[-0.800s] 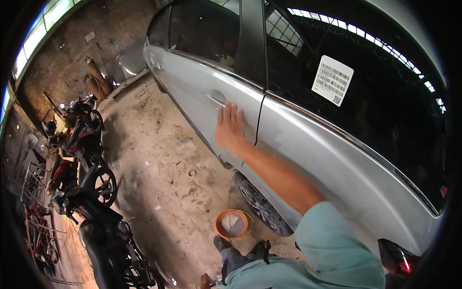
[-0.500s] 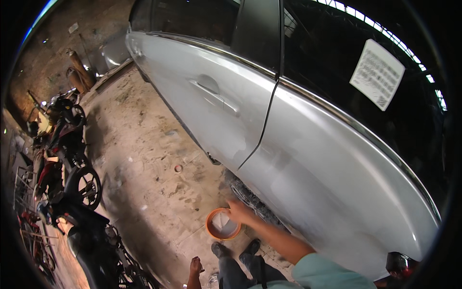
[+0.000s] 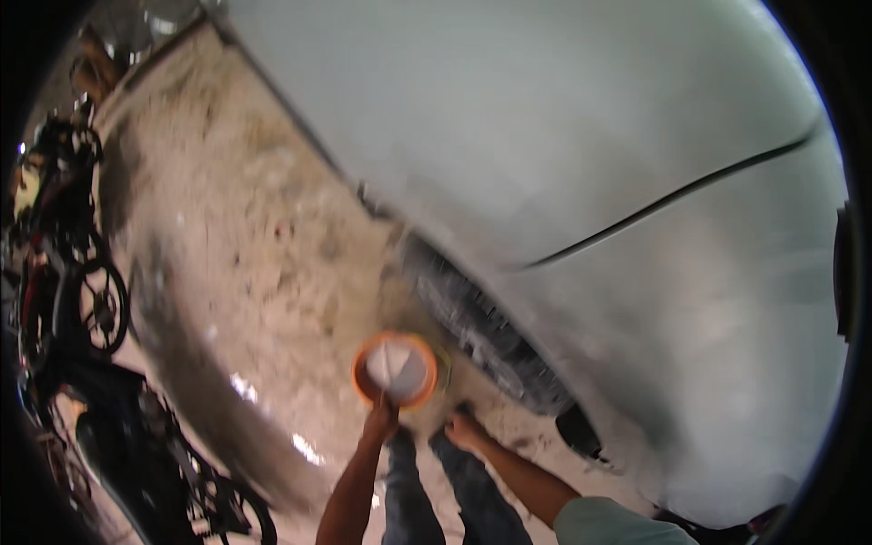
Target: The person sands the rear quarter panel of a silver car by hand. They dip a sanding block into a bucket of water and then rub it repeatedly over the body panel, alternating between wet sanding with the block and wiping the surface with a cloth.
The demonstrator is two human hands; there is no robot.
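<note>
1. Ideally, reach gently over the near rim of the orange bucket, on the floor beside the car wheel, without tipping it.
2. Left hand at that rim, right hand nearby: blur prevents telling either grip's state.
3. One bucket, one car wheel, two hands, at least two motorcycles.

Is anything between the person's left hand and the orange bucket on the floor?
Nothing visible blocks the left hand: it is right at the near rim of the orange bucket. Blur hides whether its fingers touch the rim.
</note>
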